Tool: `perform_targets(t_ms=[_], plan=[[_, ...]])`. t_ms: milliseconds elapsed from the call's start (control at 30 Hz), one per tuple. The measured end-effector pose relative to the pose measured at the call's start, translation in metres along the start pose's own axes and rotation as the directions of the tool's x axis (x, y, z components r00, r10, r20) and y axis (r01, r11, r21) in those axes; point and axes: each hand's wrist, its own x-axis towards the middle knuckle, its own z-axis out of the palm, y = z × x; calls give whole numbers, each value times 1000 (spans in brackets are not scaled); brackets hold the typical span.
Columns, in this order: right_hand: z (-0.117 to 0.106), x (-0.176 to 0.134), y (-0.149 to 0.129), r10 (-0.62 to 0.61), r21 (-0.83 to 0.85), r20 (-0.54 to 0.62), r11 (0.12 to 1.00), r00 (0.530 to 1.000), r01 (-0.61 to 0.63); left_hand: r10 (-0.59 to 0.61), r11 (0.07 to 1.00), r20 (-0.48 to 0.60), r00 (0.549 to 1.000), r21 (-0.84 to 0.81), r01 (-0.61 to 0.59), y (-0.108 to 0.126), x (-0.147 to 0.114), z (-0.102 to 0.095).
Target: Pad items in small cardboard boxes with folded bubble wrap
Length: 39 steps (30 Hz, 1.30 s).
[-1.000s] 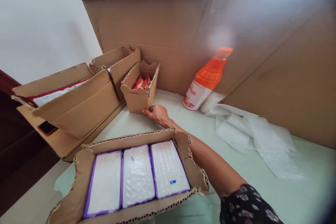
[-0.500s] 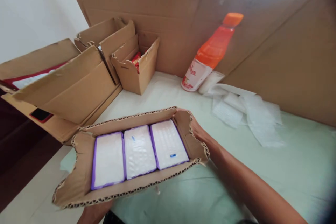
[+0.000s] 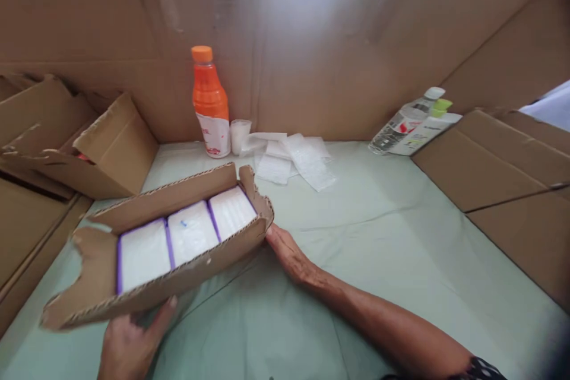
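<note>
An open cardboard box point(image 3: 200, 273) with ragged cut edges is tilted above the green sheet, held between my two hands. Three white packs edged in purple lie side by side in it: a left pack point(image 3: 145, 255), a middle pack point(image 3: 193, 234) and a right pack point(image 3: 231, 211). My left hand point(image 3: 133, 335) grips the box's near left side from below, thumb on its front wall. At the right end, my right hand point(image 3: 287, 252) supports the box, its fingertips partly hidden behind the cardboard.
An orange bottle point(image 3: 211, 107) stands by the back cardboard wall beside a white cup point(image 3: 240, 135). Bubble wrap pieces point(image 3: 289, 157) lie right of it. A clear bottle point(image 3: 403, 124) leans near a right-hand carton point(image 3: 499, 160). More open cartons point(image 3: 120, 148) stand at left.
The view has swung right, bringing the clear bottle and right-hand carton into sight. The held box now appears further left and more tilted, and my left hand shows more.
</note>
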Motion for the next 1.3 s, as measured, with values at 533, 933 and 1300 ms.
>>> perform_targets(t_ms=[533, 933, 1300], plan=[[-170, 49, 54, -219, -687, -348, 721, 912, -89, 90, 951, 78, 993, -303, -63, 72, 96, 114], [-212, -17, 40, -270, -883, -255, 456, 928, -110, 124, 947, 117, 985, -312, -82, 74, 97, 114], [-145, -62, -12, -61, -585, -172, 809, 983, -53, 158, 917, 45, 986, -378, -130, 74, 96, 116]])
